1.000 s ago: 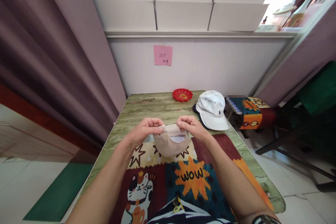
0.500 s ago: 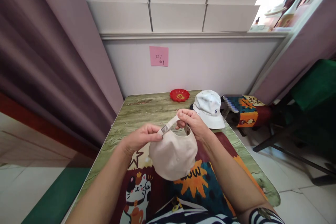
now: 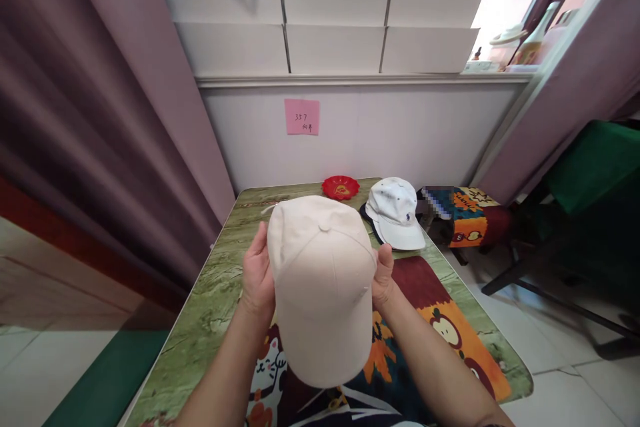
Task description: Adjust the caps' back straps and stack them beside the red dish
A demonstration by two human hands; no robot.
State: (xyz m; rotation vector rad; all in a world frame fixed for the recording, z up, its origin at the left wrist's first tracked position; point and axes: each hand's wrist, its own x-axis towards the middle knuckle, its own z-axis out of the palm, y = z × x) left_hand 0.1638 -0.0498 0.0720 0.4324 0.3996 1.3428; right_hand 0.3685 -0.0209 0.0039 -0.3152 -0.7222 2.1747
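A cream baseball cap [image 3: 323, 280] is held up over the table, crown upward and its brim pointing toward me. My left hand [image 3: 259, 273] grips the cap's left side, with the fingers partly hidden behind it. On the opposite side my right hand [image 3: 384, 275] holds the cap's edge, its thumb showing and the other fingers out of sight under the fabric. A white cap [image 3: 397, 210] with a small dark logo lies beyond my right hand, on top of something dark that shows only at its edge.
A red scalloped dish [image 3: 341, 187] stands at the back of the wood-patterned table [image 3: 215, 280]. A colourful printed mat [image 3: 420, 280] lies under my arms. A pink note [image 3: 302, 117] is stuck to the wall. At right is a stool with a printed cover [image 3: 470, 220].
The cream cap has been turned from its back strap side to crown up, brim toward me. My hands have moved from the strap to the cap's two sides.
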